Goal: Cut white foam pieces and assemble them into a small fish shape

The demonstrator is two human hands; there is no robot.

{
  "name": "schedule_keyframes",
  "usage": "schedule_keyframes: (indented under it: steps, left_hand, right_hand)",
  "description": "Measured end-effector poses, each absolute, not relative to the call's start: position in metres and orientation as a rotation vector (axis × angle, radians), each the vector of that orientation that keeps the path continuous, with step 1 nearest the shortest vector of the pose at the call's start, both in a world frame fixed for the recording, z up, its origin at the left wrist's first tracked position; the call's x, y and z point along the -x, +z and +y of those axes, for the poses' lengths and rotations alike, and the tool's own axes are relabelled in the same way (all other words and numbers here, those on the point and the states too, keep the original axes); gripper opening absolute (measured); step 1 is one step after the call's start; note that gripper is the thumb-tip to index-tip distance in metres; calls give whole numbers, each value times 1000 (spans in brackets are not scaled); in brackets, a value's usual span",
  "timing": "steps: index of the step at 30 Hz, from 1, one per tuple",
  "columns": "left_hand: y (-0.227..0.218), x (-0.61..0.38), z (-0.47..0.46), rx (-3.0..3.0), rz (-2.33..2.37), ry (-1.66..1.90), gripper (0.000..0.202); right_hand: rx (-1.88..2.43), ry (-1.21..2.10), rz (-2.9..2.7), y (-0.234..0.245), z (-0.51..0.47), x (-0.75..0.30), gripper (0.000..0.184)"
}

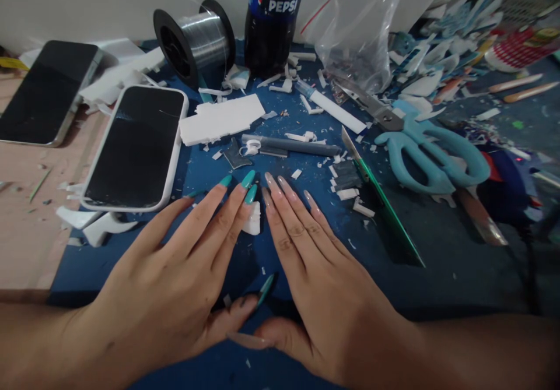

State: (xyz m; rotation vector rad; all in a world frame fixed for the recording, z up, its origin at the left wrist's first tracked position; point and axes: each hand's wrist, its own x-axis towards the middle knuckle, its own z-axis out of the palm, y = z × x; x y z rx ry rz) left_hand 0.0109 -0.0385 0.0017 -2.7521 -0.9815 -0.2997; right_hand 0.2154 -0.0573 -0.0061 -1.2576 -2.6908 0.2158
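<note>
- At my far left a dark phone (48, 92) lies face up; next to it, a phone in a white case (135, 148) rests on the blue counter (219, 372).
- My left hand (175, 279) is palm down and flat, fingers stretched out and slightly spread, the little finger near the white case.
- Beyond it stand a spool of clear line (203, 37) and, lower, a ragged white sheet (223, 119).
- The small white piece (252, 220) sits between my two hands, partly hidden by my left fingers; I cannot tell whether they press on it.
- Behind that lies a grey stick (293, 145) among scraps, with a Pepsi bottle (273, 25) upright farther back.
- My right hand (321, 267) is also flat and palm down, its fingers straight and held closer together.
- Right of it, a green-handled blade (385, 200) lies slantwise, then scissors with light-blue handles (411, 123), near a heap of white and blue pieces (431, 66).
</note>
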Motion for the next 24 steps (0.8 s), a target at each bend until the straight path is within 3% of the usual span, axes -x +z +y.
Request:
schedule_keyframes:
  steps: [24]
  left_hand:
    - [-1, -11, -39, 2773, -997, -334, 65]
  right_hand:
    - [1225, 194, -2704, -6, -57, -216, 94]
